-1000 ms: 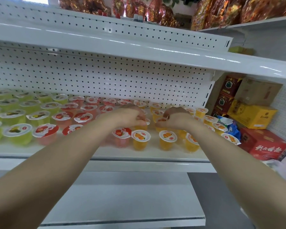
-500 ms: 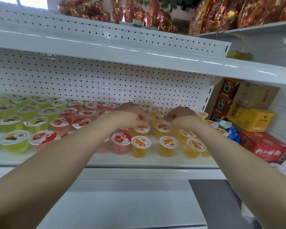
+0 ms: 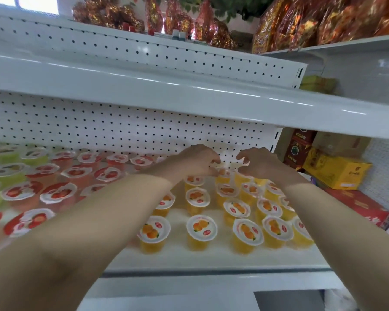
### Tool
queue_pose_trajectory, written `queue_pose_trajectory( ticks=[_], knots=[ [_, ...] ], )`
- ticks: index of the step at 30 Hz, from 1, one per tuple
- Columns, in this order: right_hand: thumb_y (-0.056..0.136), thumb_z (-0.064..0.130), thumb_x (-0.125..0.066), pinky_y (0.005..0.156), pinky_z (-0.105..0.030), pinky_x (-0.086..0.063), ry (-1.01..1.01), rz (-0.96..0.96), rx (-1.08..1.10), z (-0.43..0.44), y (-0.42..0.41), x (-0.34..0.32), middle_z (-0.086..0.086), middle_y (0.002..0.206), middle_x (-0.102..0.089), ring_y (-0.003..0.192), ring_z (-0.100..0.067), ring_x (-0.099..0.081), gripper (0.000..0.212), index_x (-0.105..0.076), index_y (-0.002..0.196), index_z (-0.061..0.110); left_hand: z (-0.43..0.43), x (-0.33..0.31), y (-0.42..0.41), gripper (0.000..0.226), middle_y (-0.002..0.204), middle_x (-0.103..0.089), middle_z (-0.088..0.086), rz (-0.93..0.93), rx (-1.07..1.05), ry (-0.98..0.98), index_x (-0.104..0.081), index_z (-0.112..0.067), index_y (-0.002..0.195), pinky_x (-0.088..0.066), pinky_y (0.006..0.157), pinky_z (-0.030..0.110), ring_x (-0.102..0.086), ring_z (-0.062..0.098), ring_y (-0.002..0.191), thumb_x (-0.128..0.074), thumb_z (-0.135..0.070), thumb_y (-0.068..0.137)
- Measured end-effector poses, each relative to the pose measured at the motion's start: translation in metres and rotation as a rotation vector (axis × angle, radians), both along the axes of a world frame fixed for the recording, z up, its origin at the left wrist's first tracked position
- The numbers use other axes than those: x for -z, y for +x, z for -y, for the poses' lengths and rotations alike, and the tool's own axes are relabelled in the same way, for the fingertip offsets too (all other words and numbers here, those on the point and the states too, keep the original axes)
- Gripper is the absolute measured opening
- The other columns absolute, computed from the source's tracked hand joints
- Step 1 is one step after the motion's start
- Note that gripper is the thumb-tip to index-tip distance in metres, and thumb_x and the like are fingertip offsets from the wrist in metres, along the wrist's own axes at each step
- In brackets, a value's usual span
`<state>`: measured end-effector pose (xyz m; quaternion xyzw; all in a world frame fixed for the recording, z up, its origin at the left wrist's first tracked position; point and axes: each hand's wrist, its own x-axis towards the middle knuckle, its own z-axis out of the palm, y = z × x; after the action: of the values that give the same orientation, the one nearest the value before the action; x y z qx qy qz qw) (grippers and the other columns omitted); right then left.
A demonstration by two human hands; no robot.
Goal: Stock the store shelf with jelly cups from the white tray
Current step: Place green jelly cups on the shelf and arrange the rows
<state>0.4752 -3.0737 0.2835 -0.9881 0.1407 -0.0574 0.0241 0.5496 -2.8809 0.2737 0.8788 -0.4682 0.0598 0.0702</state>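
Note:
Orange jelly cups (image 3: 201,227) stand in rows on the right part of the white store shelf (image 3: 211,263), with red jelly cups (image 3: 58,194) in the middle and green jelly cups (image 3: 7,173) at the far left. Both my arms reach deep to the back row of orange cups, close to the pegboard. My left hand (image 3: 200,160) has its fingers curled and pinches the white rim of a cup there. My right hand (image 3: 259,163), a little apart from it, pinches the rim of the neighbouring cup. The cups under my hands are mostly hidden. No white tray is in view.
The upper shelf board (image 3: 189,95) hangs low over my hands, and the pegboard wall (image 3: 121,131) closes the back. To the right stand a yellow box (image 3: 337,173), a red box (image 3: 357,205) and dark red boxes (image 3: 299,149). A lower shelf (image 3: 166,299) juts out below.
Both hands have moved further back, from the middle rows of orange cups to the row by the pegboard. My view has come closer to the shelf.

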Motion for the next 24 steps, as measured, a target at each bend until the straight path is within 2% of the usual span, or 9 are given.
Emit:
queue_pose_trajectory(
  ticks=[4, 7, 10, 14, 17, 20, 24],
  knots=[
    [0.088, 0.045, -0.065, 0.099, -0.040, -0.036, 0.011, -0.042, -0.010, 0.019, 0.008, 0.004, 0.005, 0.121, -0.062, 0.125, -0.024, -0.045, 0.046, -0.054, 0.132, 0.036, 0.032, 0.003, 0.007, 0.058, 0.139, -0.054, 0.001, -0.035, -0.012, 0.141, -0.049, -0.023, 0.140, -0.042, 0.101, 0.037, -0.049, 0.024, 0.125, -0.061, -0.048, 0.089],
    [0.084, 0.055, -0.066, 0.103, -0.042, -0.038, 0.012, -0.105, -0.012, 0.027, 0.011, 0.009, 0.004, 0.129, -0.057, 0.129, -0.024, -0.043, 0.058, -0.051, 0.136, 0.034, 0.043, 0.011, 0.011, 0.045, 0.117, -0.066, 0.003, -0.059, -0.004, 0.188, -0.060, -0.019, 0.124, -0.049, 0.090, 0.039, -0.060, 0.024, 0.107, -0.062, -0.046, 0.089],
    [0.078, 0.057, -0.073, 0.104, -0.042, -0.037, 0.030, -0.136, -0.021, 0.027, 0.013, 0.014, 0.003, 0.130, -0.056, 0.127, -0.023, -0.046, 0.067, -0.051, 0.136, 0.031, 0.041, 0.014, 0.017, 0.044, 0.111, -0.067, 0.002, -0.081, 0.007, 0.155, -0.063, -0.017, 0.119, -0.050, 0.085, 0.038, -0.061, 0.023, 0.100, -0.063, -0.046, 0.087],
    [0.079, 0.051, -0.074, 0.101, -0.041, -0.040, -0.004, -0.131, -0.037, 0.021, 0.017, 0.017, -0.001, 0.129, -0.058, 0.122, -0.025, -0.051, 0.065, -0.056, 0.134, 0.021, 0.027, 0.013, 0.032, 0.048, 0.117, -0.064, -0.001, -0.076, -0.008, 0.145, -0.060, -0.020, 0.127, -0.047, 0.083, 0.033, -0.058, 0.019, 0.099, -0.064, -0.047, 0.087],
    [0.079, 0.048, -0.074, 0.094, -0.040, -0.044, 0.001, -0.100, -0.040, 0.012, 0.023, 0.017, -0.006, 0.119, -0.065, 0.109, -0.025, -0.058, 0.059, -0.063, 0.123, 0.011, 0.018, 0.014, 0.041, 0.057, 0.135, -0.058, -0.002, -0.115, -0.049, 0.120, -0.053, -0.022, 0.138, -0.044, 0.097, 0.035, -0.055, 0.019, 0.116, -0.065, -0.046, 0.088],
    [0.080, 0.047, -0.072, 0.083, -0.036, -0.039, -0.010, -0.062, -0.052, 0.003, 0.031, 0.020, -0.007, 0.113, -0.068, 0.104, -0.025, -0.058, 0.054, -0.065, 0.119, 0.011, 0.016, 0.017, 0.042, 0.059, 0.139, -0.055, -0.002, -0.148, -0.056, 0.078, -0.051, -0.022, 0.139, -0.042, 0.103, 0.036, -0.053, 0.019, 0.122, -0.067, -0.045, 0.087],
    [0.084, 0.048, -0.068, 0.084, -0.037, -0.036, -0.043, -0.038, -0.062, -0.004, 0.038, 0.025, -0.005, 0.110, -0.066, 0.106, -0.025, -0.055, 0.049, -0.064, 0.119, 0.014, 0.014, 0.019, 0.043, 0.057, 0.136, -0.057, -0.001, -0.155, -0.050, 0.041, -0.052, -0.021, 0.138, -0.043, 0.101, 0.036, -0.054, 0.019, 0.120, -0.067, -0.043, 0.087]
  ],
)
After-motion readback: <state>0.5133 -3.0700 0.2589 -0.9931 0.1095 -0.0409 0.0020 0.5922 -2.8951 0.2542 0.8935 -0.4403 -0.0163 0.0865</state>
